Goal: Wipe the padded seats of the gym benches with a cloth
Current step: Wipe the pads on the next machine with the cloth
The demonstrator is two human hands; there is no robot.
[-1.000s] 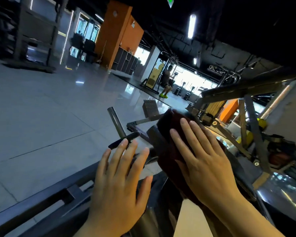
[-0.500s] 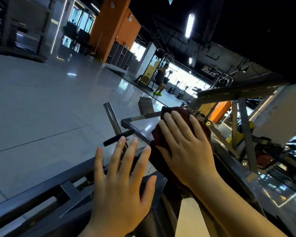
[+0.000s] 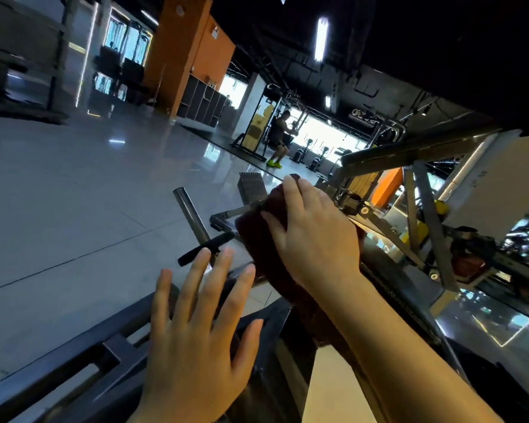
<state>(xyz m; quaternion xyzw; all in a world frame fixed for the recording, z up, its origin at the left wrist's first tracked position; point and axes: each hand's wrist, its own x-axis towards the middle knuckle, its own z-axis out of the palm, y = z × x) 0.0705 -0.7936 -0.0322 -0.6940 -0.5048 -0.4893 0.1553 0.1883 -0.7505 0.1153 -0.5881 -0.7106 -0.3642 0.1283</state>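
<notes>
Pushed farther up the dark padded surface [image 3: 388, 270] over the last second: right hand [image 3: 315, 236], now near the far top end of the pad, beside the grey frame tube [image 3: 232, 211], where a second ago lay lower, around mid-pad. Carried along underneath, dark red cloth [image 3: 257, 236], now bunched over the upper end with a tail trailing back down under the forearm. Grip: fingers curled over the cloth's far edge, pressing and holding it against the padding. Hardly moved, left hand [image 3: 193, 340]: spread flat, fingers straight, grasping nothing, apparently braced on the lower dark part of the bench. Likely meaning: upward stroke close to finished on this pad, return stroke or a neighbouring strip due next.
</notes>
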